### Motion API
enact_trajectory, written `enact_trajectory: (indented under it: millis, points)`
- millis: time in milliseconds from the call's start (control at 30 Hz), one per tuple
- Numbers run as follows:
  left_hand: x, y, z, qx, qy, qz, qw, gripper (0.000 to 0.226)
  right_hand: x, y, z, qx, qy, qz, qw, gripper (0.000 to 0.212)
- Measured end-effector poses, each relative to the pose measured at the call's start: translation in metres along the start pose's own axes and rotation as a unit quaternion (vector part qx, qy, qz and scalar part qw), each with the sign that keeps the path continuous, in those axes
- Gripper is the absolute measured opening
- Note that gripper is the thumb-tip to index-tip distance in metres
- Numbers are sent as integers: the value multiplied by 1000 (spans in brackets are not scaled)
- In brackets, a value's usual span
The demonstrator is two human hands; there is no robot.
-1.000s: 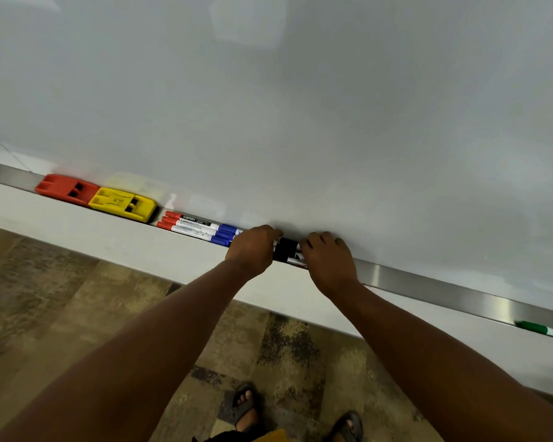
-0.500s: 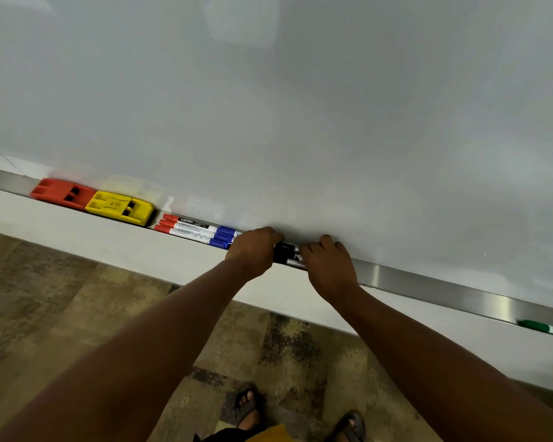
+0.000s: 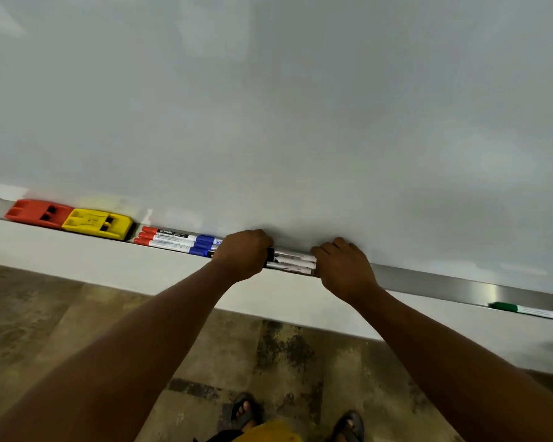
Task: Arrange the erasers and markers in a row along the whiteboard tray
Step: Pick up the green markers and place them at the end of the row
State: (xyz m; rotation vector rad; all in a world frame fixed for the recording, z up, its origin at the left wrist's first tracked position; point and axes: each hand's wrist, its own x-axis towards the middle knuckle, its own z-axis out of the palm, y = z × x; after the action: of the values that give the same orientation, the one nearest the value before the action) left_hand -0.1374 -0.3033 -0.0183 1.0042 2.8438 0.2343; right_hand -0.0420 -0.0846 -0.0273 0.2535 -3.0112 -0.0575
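An orange eraser (image 3: 37, 213) and a yellow eraser (image 3: 98, 223) lie end to end at the left of the metal whiteboard tray (image 3: 434, 282). Right of them lie several markers with red and blue caps (image 3: 176, 240), side by side. My left hand (image 3: 241, 253) covers their right ends and the left ends of black-capped markers (image 3: 292, 263). My right hand (image 3: 342, 266) is curled over the right ends of those black-capped markers. A green marker (image 3: 530, 311) lies alone far right on the tray.
The blank whiteboard (image 3: 268, 106) fills the upper view. Below the tray runs a white ledge (image 3: 77, 260), then a mottled brown floor (image 3: 29, 314). My sandalled feet (image 3: 246, 413) show at the bottom.
My right hand has slid to the right, so more of the black-capped markers' white barrels shows between my hands. The left hand stays put.
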Motion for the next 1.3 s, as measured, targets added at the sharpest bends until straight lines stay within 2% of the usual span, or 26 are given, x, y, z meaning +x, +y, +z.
enact_trajectory:
  millis: [200, 533, 900, 1100, 1300]
  points:
    - [11, 47, -1, -14, 0, 59, 998, 22, -51, 59, -6, -22, 13, 48, 999, 24]
    - [55, 165, 16, -16, -19, 162, 986, 24, -166, 171, -21, -35, 30, 183, 982, 19]
    - [102, 332, 56, 3, -33, 276, 961, 31, -276, 281, -40, -39, -51, 320, 945, 27]
    - [120, 410, 74, 9, -47, 298, 953, 27, -298, 333, -42, -43, -102, 355, 928, 51]
    - [139, 453, 84, -11, -79, 285, 955, 30, -299, 375, -35, -50, -185, 332, 924, 49]
